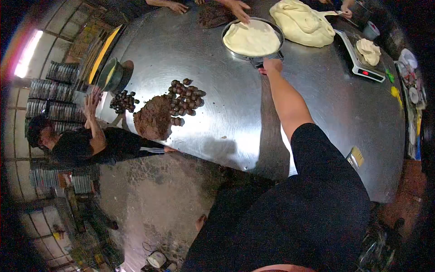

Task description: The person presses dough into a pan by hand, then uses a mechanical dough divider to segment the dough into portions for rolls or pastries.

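My right hand [272,66] reaches forward across the metal table, its fingers closed at the near edge of a round metal pan [244,56]. A flat, pale disc of dough [252,38] fills the pan. On the pan's far side, another person's hand [239,10] reaches over the dough's edge. Just right of the pan lies a large mound of pale dough [302,25]. My left hand is not in view.
A digital scale [372,74] carries a piece of dough [368,51]. A brush [356,157] lies near the right edge. Dark balls [186,97] and a brown crumbly heap [154,117] sit left. A person [86,140] stands beside a bowl [111,75].
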Demonstrator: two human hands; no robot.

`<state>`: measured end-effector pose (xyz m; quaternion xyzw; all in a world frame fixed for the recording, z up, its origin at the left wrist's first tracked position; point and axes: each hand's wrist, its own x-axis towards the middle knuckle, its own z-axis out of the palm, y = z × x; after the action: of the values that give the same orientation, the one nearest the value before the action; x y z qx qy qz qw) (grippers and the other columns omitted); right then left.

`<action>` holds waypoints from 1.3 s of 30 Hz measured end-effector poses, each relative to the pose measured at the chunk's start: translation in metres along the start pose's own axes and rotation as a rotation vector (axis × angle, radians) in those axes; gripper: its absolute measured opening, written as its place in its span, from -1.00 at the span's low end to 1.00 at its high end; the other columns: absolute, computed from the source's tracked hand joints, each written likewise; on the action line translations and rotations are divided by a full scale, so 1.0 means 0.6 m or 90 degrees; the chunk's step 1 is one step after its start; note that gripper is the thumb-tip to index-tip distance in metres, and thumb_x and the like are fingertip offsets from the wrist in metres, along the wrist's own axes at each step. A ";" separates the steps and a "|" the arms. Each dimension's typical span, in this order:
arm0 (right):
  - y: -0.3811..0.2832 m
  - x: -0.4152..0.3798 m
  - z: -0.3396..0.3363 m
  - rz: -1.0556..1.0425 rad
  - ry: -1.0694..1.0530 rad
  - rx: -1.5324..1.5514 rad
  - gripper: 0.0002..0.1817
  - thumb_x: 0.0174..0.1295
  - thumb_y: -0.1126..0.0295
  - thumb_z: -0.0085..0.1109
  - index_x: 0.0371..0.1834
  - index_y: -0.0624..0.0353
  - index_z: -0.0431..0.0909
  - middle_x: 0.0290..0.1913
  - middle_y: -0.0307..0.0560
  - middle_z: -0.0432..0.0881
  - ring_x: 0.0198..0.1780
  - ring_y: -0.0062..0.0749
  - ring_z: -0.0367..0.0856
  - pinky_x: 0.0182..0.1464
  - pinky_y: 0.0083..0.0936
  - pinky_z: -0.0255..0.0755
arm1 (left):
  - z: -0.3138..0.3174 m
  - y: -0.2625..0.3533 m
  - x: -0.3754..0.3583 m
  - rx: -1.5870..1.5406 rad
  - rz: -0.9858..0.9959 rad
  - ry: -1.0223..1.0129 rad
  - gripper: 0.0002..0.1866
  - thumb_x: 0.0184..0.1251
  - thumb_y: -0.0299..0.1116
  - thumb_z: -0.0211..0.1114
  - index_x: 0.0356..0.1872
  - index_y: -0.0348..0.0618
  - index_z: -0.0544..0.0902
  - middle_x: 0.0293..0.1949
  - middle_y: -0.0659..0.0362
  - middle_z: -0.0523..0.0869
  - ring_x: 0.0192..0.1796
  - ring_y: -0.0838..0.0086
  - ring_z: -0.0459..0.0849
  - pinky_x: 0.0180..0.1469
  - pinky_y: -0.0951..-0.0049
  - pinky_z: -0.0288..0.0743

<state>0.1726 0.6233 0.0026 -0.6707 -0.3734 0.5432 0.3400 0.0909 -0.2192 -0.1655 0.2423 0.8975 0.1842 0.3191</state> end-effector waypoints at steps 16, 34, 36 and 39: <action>0.206 -0.449 -0.292 -0.119 -0.159 -0.736 -0.54 0.10 0.00 0.18 -0.44 0.28 0.67 -0.38 0.13 0.69 -0.26 -0.05 0.70 -0.12 -0.14 0.54 | -0.194 0.866 0.386 0.208 0.691 0.045 -0.40 0.21 -0.05 0.29 0.15 -0.30 0.51 0.14 -0.19 0.51 0.26 0.04 0.41 0.31 0.21 0.24; 0.168 -0.270 -0.167 -0.368 -0.266 -0.901 0.06 0.08 -0.40 -0.08 0.54 -0.11 -0.24 0.56 -0.06 -0.44 0.55 0.04 -0.54 0.45 0.17 -0.48 | -0.030 0.784 0.350 0.417 0.837 0.129 0.09 0.11 0.52 -0.09 0.45 -0.20 0.07 0.39 -0.47 -0.10 0.39 -0.49 -0.11 0.37 -0.33 -0.27; 0.122 -0.232 -0.153 -0.256 -0.379 -0.837 -0.04 0.12 -0.21 0.04 0.53 -0.06 -0.08 0.56 0.05 -0.31 0.54 0.11 -0.39 0.43 0.20 -0.34 | -0.037 0.784 0.345 0.439 0.763 0.117 0.09 0.14 0.53 -0.18 0.46 -0.20 0.04 0.39 -0.48 -0.12 0.41 -0.48 -0.18 0.36 -0.36 -0.35; 0.280 -0.318 -0.179 -0.605 0.024 -0.809 -0.17 0.17 -0.06 0.03 0.50 -0.02 0.04 0.54 0.10 -0.18 0.53 0.16 -0.25 0.44 0.16 -0.32 | -0.048 0.779 0.308 0.534 0.676 0.089 0.09 0.14 0.55 -0.25 0.48 -0.18 -0.01 0.39 -0.48 -0.14 0.42 -0.45 -0.21 0.37 -0.34 -0.39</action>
<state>0.2750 0.3695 -0.0323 -0.5143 -0.8524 0.0115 0.0934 0.0946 0.2587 -0.0068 0.7409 0.6708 -0.0327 0.0057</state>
